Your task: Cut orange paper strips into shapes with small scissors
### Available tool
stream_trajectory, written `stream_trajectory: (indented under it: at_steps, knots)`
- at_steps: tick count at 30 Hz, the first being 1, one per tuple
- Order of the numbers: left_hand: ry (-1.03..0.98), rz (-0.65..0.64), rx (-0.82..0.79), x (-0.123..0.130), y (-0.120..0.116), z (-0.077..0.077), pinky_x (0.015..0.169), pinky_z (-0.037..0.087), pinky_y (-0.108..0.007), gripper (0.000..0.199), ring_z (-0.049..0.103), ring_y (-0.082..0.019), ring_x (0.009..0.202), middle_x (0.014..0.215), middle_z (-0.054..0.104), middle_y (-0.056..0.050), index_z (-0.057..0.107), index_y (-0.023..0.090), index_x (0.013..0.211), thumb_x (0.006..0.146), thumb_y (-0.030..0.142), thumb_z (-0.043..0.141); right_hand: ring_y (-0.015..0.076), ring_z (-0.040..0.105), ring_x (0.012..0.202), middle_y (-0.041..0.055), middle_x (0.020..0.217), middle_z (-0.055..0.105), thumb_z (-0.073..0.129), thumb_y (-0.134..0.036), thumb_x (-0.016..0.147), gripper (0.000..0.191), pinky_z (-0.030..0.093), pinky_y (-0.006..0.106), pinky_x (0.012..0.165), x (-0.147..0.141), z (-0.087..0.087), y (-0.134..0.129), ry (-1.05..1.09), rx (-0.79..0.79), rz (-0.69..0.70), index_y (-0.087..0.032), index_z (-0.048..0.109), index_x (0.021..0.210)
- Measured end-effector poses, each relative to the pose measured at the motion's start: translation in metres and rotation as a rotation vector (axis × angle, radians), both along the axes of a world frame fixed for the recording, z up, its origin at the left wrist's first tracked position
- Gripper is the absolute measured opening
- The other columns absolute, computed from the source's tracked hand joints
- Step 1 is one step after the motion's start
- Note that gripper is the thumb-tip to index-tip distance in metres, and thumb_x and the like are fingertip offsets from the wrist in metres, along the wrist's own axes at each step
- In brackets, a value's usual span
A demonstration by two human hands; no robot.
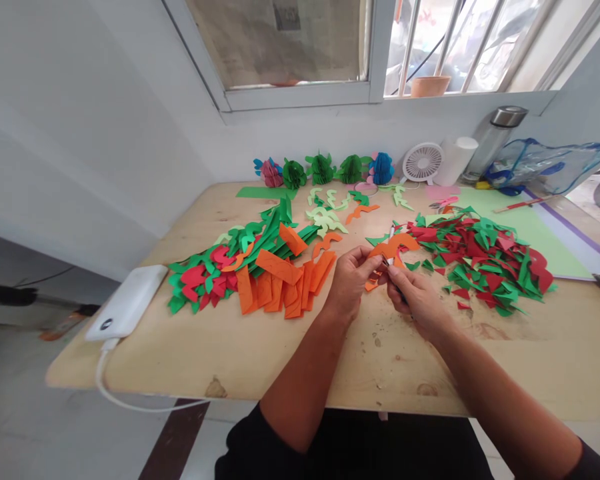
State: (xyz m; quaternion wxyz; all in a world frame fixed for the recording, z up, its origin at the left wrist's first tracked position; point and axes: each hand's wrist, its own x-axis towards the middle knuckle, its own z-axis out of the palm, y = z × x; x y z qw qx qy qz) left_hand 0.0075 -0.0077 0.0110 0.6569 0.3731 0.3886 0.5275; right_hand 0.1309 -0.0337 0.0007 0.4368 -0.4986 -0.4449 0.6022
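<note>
Left hand [353, 277] and right hand [414, 293] are meeting at one orange paper cutout [403, 243] above a table [370, 360], between two paper heaps [485, 257].
Left fingers are pinching the curved, scalloped piece, right fingers gripping one mostly hidden tool [387, 261]; five paper figures [322, 169] are standing behind.

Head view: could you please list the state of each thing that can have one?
Left hand, pinching orange paper
Orange paper, curved edge
Right hand, gripping what look like scissors
Power bank, cable plugged in
Bottle, lid on
Fan, standing, running unclear
Paper ornaments, fanned open
Orange strips, loosely piled
Paper scraps, loosely heaped
</note>
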Motion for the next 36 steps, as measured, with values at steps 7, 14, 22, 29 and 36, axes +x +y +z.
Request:
stream_trajectory:
  at_steps: [7, 14, 22, 29, 36]
  knots:
    - [-0.010, -0.007, 0.010, 0.0001, 0.0005, -0.0011, 0.058, 0.044, -0.025, 0.020, 0.053, -0.010, 0.054, 0.060, 0.059, 0.001, 0.056, 0.016, 0.066, 0.065, 0.031, 0.069, 0.0048, 0.022, 0.035, -0.0086, 0.041, 0.034, 0.062, -0.070, 0.070, 0.053, 0.015, 0.021, 0.034, 0.0002, -0.0004, 0.0005, -0.008, 0.011, -0.002, -0.017, 0.057, 0.068]
    - [-0.015, -0.010, 0.012, 0.0000, -0.0009, 0.0019, 0.060, 0.045, -0.026, 0.020, 0.053, -0.010, 0.055, 0.060, 0.058, 0.002, 0.057, 0.016, 0.067, 0.065, 0.032, 0.069, 0.0044, 0.021, 0.035, -0.0092, 0.041, 0.033, 0.062, -0.070, 0.070, 0.054, 0.014, 0.020, 0.034, 0.0001, 0.0011, -0.0006, -0.016, 0.018, 0.002, -0.016, 0.058, 0.071]
    - [-0.014, -0.013, 0.023, 0.0000, -0.0004, 0.0010, 0.059, 0.044, -0.025, 0.018, 0.053, -0.010, 0.055, 0.060, 0.058, 0.002, 0.057, 0.016, 0.067, 0.065, 0.031, 0.068, 0.0041, 0.021, 0.036, -0.0095, 0.041, 0.033, 0.062, -0.070, 0.069, 0.054, 0.012, 0.020, 0.035, 0.0004, 0.0031, -0.0006, -0.018, 0.012, 0.007, -0.016, 0.058, 0.072]
    - [-0.017, -0.017, 0.022, -0.0004, -0.0012, 0.0021, 0.059, 0.044, -0.025, 0.019, 0.053, -0.010, 0.054, 0.060, 0.058, 0.002, 0.057, 0.016, 0.067, 0.065, 0.031, 0.069, 0.0041, 0.022, 0.036, -0.0087, 0.043, 0.034, 0.064, -0.070, 0.067, 0.055, 0.012, 0.020, 0.035, 0.0007, 0.0018, -0.0011, -0.001, 0.002, 0.001, -0.016, 0.058, 0.070]
    - [-0.009, -0.017, 0.023, -0.0003, -0.0010, 0.0016, 0.058, 0.044, -0.025, 0.017, 0.052, -0.009, 0.053, 0.060, 0.058, 0.002, 0.057, 0.016, 0.068, 0.067, 0.029, 0.067, 0.0043, 0.022, 0.037, -0.0087, 0.043, 0.034, 0.064, -0.070, 0.068, 0.054, 0.013, 0.020, 0.035, 0.0006, 0.0013, -0.0008, 0.006, -0.003, 0.005, -0.016, 0.058, 0.071]
